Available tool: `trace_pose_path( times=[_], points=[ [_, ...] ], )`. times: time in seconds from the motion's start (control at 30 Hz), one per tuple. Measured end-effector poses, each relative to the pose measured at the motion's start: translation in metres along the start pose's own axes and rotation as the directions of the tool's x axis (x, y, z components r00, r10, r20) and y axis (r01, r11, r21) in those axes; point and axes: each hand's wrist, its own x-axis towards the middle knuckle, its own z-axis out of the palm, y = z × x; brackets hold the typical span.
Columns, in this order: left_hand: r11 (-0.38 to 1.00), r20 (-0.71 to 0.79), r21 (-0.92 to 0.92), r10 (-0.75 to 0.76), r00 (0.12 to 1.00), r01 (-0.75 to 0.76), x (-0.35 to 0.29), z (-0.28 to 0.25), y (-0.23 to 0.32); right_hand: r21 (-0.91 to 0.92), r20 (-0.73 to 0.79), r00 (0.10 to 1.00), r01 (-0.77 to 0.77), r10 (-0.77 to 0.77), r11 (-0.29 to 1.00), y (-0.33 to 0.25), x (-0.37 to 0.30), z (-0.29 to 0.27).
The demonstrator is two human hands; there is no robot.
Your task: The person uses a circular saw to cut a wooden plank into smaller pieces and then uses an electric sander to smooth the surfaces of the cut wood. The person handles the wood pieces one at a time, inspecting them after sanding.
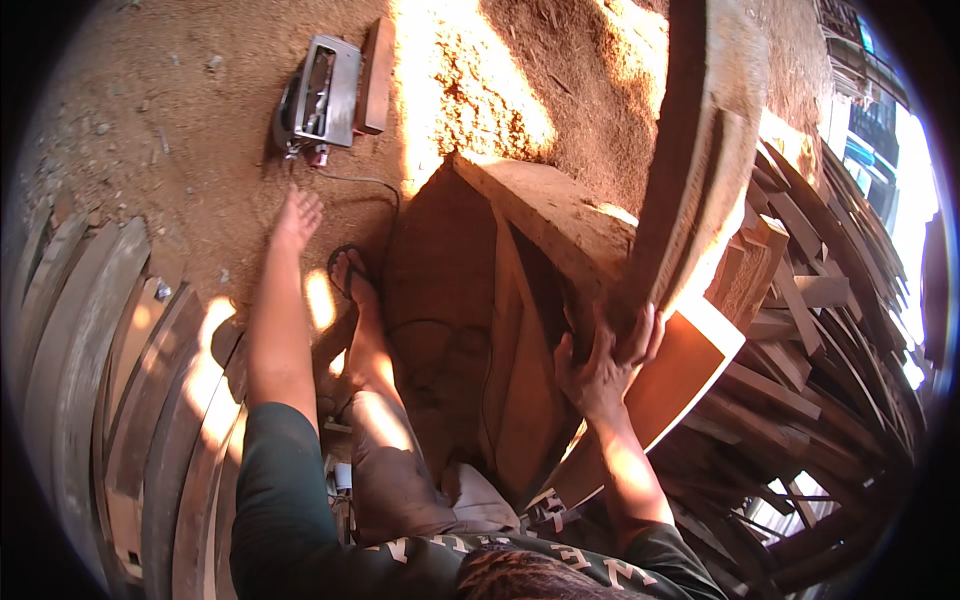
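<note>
My left hand (pixel 298 218) reaches forward over the dirt with its fingers stretched out and nothing in them. Just beyond it an electric hand planer (pixel 345 95) lies on the ground, its metal sole and slot showing. A reddish wooden block (pixel 375 76) lies beside the planer. On the right, my right hand (pixel 610 365) grips the near end of a thick, long wooden beam (pixel 690 170), thumb and fingers apart around it. The beam slants up and away, its near end by a broad wooden board (pixel 545 205). Part of that grip is hidden behind the wood.
Curved planks (pixel 95 340) are stacked at the left. A large heap of timber offcuts (pixel 800 360) rises at the right. Behind the beam lies sawdust (pixel 570 90). A thin power cord (pixel 365 180) runs from the planer past my sandalled foot (pixel 352 272).
</note>
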Motion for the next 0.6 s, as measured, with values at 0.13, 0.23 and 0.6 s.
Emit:
trace_pose_path(
  times=[0.13, 0.23, 0.6],
  points=[
    [0.961, 0.019, -0.275, 0.026, 0.999, -0.019, 0.094, -0.005, 0.045, -0.106, 0.004, 1.000, 0.027, -0.027, 0.994, 0.001, 0.006, 0.002],
    [0.883, 0.001, -0.467, 0.042, 0.999, -0.037, 0.141, 0.006, 0.047, -0.173, 0.040, 0.999, -0.004, 0.011, 0.985, -0.001, 0.001, 0.000],
    [0.731, 0.120, -0.681, 0.057, 0.991, 0.040, 0.052, 0.063, 0.072, -0.023, 0.004, 1.000, -0.008, 0.008, 1.000, -0.002, 0.002, 0.003]
  ],
)
